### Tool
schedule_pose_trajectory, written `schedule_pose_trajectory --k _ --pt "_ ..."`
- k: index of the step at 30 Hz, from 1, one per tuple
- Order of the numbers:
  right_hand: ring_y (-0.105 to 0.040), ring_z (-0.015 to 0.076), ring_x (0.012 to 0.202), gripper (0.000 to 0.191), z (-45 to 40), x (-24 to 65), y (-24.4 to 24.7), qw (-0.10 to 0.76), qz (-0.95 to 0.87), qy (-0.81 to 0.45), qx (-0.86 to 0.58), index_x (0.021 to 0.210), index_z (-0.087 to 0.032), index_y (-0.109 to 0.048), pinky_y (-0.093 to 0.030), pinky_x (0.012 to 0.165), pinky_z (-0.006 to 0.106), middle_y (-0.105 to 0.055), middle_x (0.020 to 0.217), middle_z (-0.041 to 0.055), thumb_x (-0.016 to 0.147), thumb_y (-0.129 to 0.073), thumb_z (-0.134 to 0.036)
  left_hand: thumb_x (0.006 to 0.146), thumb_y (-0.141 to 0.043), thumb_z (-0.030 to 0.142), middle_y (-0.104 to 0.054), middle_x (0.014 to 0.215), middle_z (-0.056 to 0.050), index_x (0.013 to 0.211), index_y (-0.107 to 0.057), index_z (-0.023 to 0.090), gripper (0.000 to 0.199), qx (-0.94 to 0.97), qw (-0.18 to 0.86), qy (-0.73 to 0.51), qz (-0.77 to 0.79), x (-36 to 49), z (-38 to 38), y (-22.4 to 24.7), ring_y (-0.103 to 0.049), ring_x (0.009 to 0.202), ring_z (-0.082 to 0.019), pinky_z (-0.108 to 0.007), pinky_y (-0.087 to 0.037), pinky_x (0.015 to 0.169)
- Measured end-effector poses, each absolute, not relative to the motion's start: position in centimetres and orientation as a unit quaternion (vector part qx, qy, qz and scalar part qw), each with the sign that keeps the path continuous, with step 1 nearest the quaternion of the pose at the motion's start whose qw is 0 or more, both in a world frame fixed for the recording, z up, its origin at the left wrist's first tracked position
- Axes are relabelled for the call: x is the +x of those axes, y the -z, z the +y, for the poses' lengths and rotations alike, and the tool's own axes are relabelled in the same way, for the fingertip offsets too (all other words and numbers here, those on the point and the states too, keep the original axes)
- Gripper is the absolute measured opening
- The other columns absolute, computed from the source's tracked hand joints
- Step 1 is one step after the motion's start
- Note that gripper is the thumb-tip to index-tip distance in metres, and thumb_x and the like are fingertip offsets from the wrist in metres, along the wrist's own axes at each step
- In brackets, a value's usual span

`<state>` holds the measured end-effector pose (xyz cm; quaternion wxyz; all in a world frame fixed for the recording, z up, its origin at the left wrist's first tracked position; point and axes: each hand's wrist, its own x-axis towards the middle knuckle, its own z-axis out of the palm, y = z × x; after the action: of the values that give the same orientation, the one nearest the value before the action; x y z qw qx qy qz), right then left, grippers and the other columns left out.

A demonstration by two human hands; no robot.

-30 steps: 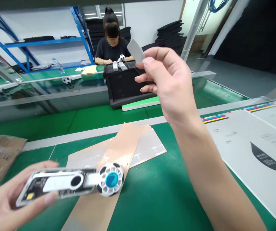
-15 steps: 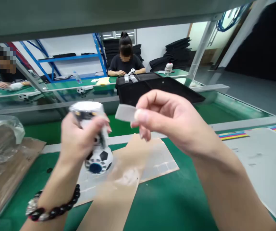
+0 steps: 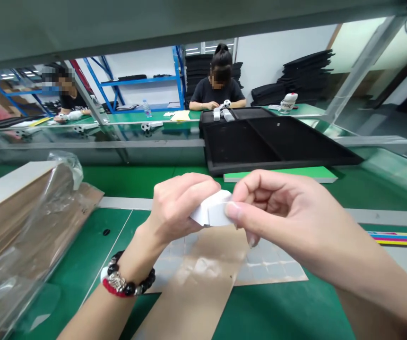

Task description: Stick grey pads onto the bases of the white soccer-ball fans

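Note:
My left hand (image 3: 180, 203) is wrapped round a white object (image 3: 203, 210), most of it hidden by the fingers. Thumb and forefinger of my right hand (image 3: 260, 200) pinch a small pale sticker-like piece (image 3: 219, 213), which lies against the white object's near end. Below both hands, a brown paper strip (image 3: 196, 293) crosses sheets of pale rectangular pieces (image 3: 270, 264) on the green table (image 3: 277, 311).
A black divided tray (image 3: 242, 141) lies beyond my hands, with a green-topped flat piece (image 3: 295, 174) by its near edge. Plastic-wrapped cardboard (image 3: 29, 222) is at left. Across the bench, a person (image 3: 218, 89) handles soccer-ball-patterned items.
My left hand has turned the white object so its soccer-ball end no longer shows. The pale piece in my right hand has come against it. The view has swung left.

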<state>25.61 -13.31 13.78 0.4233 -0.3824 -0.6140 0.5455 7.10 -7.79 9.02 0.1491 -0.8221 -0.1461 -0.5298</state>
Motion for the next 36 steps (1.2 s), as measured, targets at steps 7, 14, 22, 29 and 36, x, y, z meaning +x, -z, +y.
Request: schedule_pose_trajectory --k 7,14,22,29,36 --pt "-0.053 0.0050 0.053 0.015 -13.9 25.7 -14.2 0.425 -0.618 -0.541 -0.380 0.073 -0.021 -0.066 -0.044 0.047 0.007 -0.058 0.060 -0.0060 0.077 -0.078 -0.014 0.086 -0.068 0.029 -0.068 0.081 -0.006 0.098 -0.056 0.016 0.021 -0.820 0.154 0.534 -0.138 7.1 -8.2 -9.4 -0.068 0.071 -0.016 -0.024 -0.057 0.061" --pt "-0.054 0.0055 0.052 0.014 -14.2 25.6 -14.1 0.427 -0.621 -0.538 -0.377 0.073 -0.023 -0.067 -0.044 0.047 0.008 -0.058 0.060 -0.0059 0.077 -0.079 -0.017 0.089 -0.064 0.030 -0.068 0.079 -0.007 0.096 -0.057 0.016 0.017 -0.816 0.145 0.544 -0.129 7.1 -8.4 -9.6 -0.068 0.070 -0.016 -0.024 -0.056 0.060" --pt "-0.054 0.0054 0.050 0.016 -14.3 25.6 -14.4 0.417 -0.621 -0.544 -0.381 0.071 -0.022 -0.065 -0.043 0.045 0.008 -0.057 0.059 -0.0057 0.077 -0.079 -0.019 0.087 -0.064 0.022 -0.068 0.081 -0.008 0.098 -0.056 0.014 0.016 -0.825 0.142 0.532 -0.130 6.9 -8.5 -9.5 -0.068 0.071 -0.017 -0.026 -0.057 0.060" --pt "-0.058 0.0093 0.049 0.015 -14.5 26.2 -14.4 0.411 -0.682 -0.447 -0.409 0.075 -0.026 -0.071 -0.046 0.042 0.014 -0.062 0.057 -0.0038 0.086 -0.072 -0.036 0.090 -0.061 0.027 -0.068 0.082 -0.008 0.098 -0.057 0.014 0.016 -0.827 0.154 0.525 -0.131 6.7 -8.4 -9.6 -0.068 0.072 -0.016 -0.026 -0.057 0.059" --pt "-0.064 0.0145 0.061 0.023 -14.4 26.7 -14.2 0.547 -0.668 -0.160 -0.477 0.095 -0.032 -0.073 -0.049 0.046 0.023 -0.069 0.073 -0.0013 0.091 -0.063 -0.052 0.080 -0.076 0.036 -0.067 0.091 -0.002 0.102 -0.058 0.020 0.033 -0.762 0.203 0.599 -0.140 6.6 -8.5 -9.6 -0.069 0.083 -0.015 -0.026 -0.062 0.070"
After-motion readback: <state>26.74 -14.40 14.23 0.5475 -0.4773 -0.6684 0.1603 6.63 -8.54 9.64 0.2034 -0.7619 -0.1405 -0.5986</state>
